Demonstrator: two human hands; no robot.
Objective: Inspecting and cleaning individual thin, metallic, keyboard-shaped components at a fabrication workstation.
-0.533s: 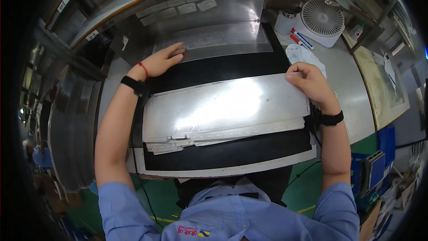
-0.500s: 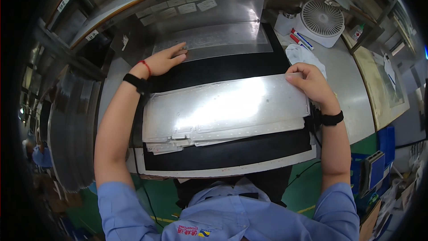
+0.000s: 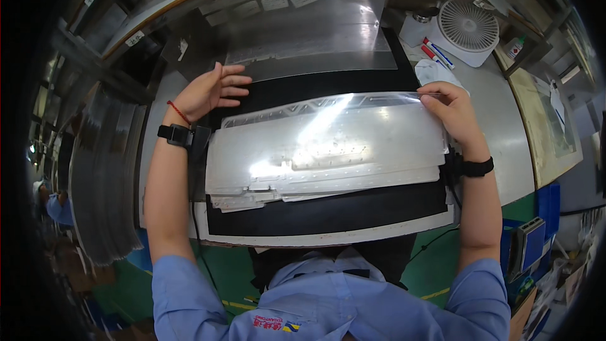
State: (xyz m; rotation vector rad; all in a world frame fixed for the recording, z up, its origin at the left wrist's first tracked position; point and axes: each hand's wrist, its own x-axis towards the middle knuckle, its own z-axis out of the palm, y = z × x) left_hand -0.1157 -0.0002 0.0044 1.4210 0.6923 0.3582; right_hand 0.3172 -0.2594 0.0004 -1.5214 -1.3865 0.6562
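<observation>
Right hand (image 3: 451,113): grip closed in a pinch, thumb and fingers on the far right corner of a clear sheet (image 3: 379,99). Left hand (image 3: 208,91): fingers spread, nothing in it.

The clear sheet lies to the left of the grip and toward the person. Long axis runs sideways from the grip, almost level across the person's front, far left corner dipping a little nearer the body. Right hand is at its right end; left hand is nearer its left end, just beyond that corner and apart from it. A patterned strip shows along the sheet's far edge, dark beneath. Glare hides how far the sheet reaches toward the person; cannot tell whether the far edge is raised.

Left of the grip and nearer the body: stacked metal plates (image 3: 328,167), edges unevenly stepped, under the sheet. Black mat (image 3: 328,213) beneath them, showing on the near and far sides, on the counter (image 3: 505,139).

Beyond the grip: white cloth (image 3: 435,73) just past the knuckles, then 2 visible markers (image 3: 440,54), then a white fan (image 3: 468,25). Far left of the grip, a shiny metal panel (image 3: 315,44); left fingertips near its lower edge, contact unclear.
</observation>
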